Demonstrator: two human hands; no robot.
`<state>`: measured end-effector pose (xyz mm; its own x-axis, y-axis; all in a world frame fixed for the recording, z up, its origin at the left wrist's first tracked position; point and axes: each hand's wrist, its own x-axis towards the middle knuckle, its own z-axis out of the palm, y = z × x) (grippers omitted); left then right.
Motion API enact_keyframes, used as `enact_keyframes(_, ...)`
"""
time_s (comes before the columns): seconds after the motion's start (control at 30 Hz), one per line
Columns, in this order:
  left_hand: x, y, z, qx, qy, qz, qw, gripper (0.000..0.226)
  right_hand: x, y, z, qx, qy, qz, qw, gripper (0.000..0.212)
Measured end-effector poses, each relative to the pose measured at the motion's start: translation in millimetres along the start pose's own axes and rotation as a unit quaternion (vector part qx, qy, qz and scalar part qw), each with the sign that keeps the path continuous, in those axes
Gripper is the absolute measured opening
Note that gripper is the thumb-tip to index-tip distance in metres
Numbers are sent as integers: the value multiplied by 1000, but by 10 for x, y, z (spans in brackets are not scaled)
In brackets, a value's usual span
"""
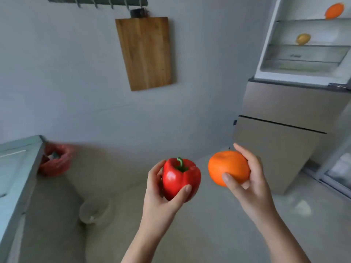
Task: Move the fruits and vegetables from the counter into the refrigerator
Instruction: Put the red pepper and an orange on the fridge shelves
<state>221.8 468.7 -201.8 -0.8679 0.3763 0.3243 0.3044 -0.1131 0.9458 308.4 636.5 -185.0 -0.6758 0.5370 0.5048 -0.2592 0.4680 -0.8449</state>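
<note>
My left hand (161, 198) grips a red bell pepper (180, 177) with a green stem, held upright in mid-air at the centre of the view. Beside it, my right hand (248, 185) holds an orange (227, 168). The refrigerator (281, 103) stands at the upper right with its top compartment open. Inside, another orange (334, 11) lies on the top shelf and a yellowish-brown fruit (303, 38) sits on the shelf below. The counter (17, 168) shows only as an edge at the far left.
A wooden cutting board (145, 53) hangs on the wall under a hook rail (98, 0). A red bin (56, 162) sits by the counter's end, and a pale bucket (93, 210) stands on the floor. The open fridge door (340, 168) is at the right edge.
</note>
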Motion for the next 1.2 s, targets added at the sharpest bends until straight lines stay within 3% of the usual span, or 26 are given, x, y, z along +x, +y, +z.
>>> enact_keyframes(0.37,1477,-667,1430,-65,-153,-42,985,76,1024,936,-851,-45,200,55,977,44)
enact_keyframes(0.77,3531,-921,2869,-137,-295,-28,945,73,2767,1635,-1343,-87,312,50,945,55)
enact_keyframes(1.0,3984,-1052,4080,-148,-360,-29,921,76,3306,2123,-2157,-113,351,71,927,61)
enact_keyframes(1.2,4434,-1034,5327,-162,-354,-4,921,68,3984,2586,-3142,-116,351,52,928,60)
